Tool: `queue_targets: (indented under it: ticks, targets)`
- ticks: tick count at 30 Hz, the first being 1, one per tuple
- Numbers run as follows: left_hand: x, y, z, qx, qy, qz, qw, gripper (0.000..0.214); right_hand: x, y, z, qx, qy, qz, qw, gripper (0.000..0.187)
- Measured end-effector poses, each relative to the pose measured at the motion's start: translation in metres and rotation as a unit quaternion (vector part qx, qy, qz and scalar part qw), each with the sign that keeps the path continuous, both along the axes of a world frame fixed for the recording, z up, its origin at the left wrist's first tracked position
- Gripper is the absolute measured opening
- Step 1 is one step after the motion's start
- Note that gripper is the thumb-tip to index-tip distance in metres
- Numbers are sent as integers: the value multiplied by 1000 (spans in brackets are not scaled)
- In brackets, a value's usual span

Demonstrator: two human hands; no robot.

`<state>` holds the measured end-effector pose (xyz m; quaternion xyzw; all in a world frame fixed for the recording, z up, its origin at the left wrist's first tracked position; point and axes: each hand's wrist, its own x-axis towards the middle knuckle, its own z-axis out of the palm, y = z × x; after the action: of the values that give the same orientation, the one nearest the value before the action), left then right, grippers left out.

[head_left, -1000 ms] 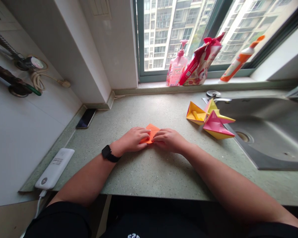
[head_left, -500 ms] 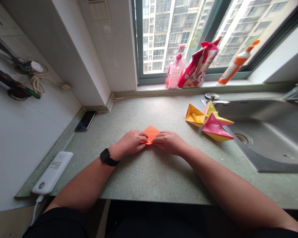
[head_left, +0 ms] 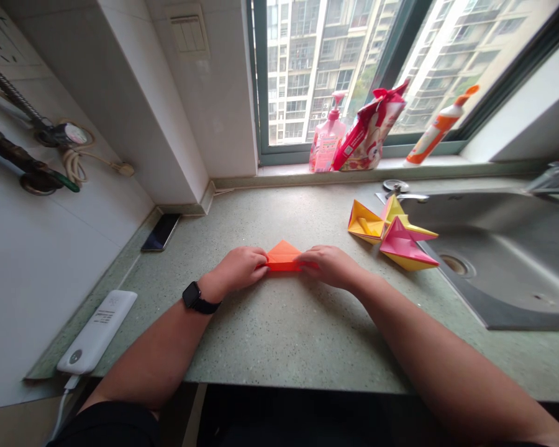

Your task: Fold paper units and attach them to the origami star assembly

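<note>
On the speckled green countertop lies an orange sheet of paper, its near edge folded into a straight band and its far corner pointing away from me. My left hand pinches the left end of the band between thumb and fingers. At the opposite end, my right hand grips the paper the same way. Fingers hide both ends of the fold. A black watch is strapped round my left wrist.
Folded paper boats in yellow, orange and pink stand right of my hands, beside the steel sink. A phone and a white power bank lie left. A pink pump bottle, red bag and orange-white bottle line the windowsill.
My hands have moved apart along the orange paper towards its two ends. Its near edge now shows as a flat straight band where it looked curved before. The view has tilted slightly.
</note>
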<state>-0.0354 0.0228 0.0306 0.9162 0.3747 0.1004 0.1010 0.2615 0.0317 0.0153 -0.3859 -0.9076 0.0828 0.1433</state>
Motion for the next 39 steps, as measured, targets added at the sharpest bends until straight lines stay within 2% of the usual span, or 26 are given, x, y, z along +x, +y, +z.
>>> queue_targets:
  ticks: [7, 11, 17, 22, 31, 35, 39]
  targets:
    - [0, 2, 4, 17, 29, 27, 999, 17, 1, 2, -7, 3, -21, -56, 998, 31]
    - [0, 2, 2, 13, 12, 45, 999, 10, 0, 1, -7, 0, -38, -78, 996, 33]
    - [-2, 3, -9, 18, -17, 67, 997, 29, -2, 1, -6, -8, -34, -101, 994, 29]
    - [-4, 5, -11, 22, -1, 69, 997, 28, -2, 1, -4, -18, -37, -110, 993, 28]
    - [-4, 8, -11, 62, 43, 89, 993, 24, -4, 1, 1, -55, -68, -165, 982, 32]
    - [5, 2, -13, 97, -3, 38, 995, 30, -4, 2, -1, -57, -74, -169, 981, 32]
    - [19, -8, -12, 61, -17, -51, 997, 25, -4, 4, -5, -55, -67, -166, 982, 31]
